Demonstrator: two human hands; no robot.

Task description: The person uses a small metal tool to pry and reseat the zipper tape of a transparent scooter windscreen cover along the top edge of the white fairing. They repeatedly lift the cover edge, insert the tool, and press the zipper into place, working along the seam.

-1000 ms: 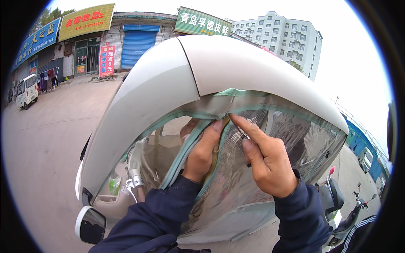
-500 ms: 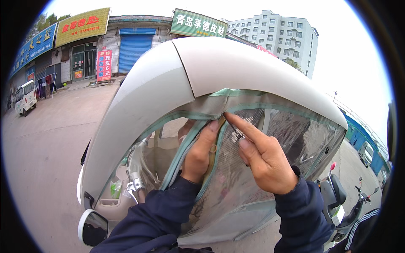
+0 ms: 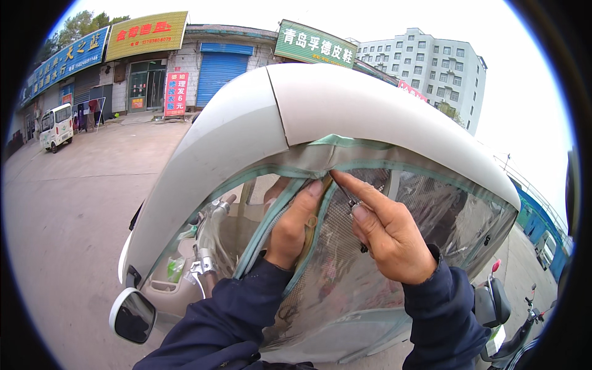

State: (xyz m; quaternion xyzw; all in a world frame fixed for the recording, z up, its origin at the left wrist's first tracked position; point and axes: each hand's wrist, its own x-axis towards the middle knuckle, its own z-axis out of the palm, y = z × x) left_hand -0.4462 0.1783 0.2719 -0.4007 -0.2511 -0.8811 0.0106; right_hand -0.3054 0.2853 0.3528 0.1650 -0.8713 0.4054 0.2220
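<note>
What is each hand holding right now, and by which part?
The left hand grips the cover's zippered edge near its top, thumb in front. The right hand holds a thin dark tool by its thicker lower part, slim end upward.

Blue shutter [image 3: 222,80] beyond grey pavement [image 3: 80,228]

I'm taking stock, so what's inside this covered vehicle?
Toward the front, a handlebar and something green show. The left hand and navy sleeve cover some of the interior; creased clear plastic blurs the rear, so I can't tell what's there.
</note>
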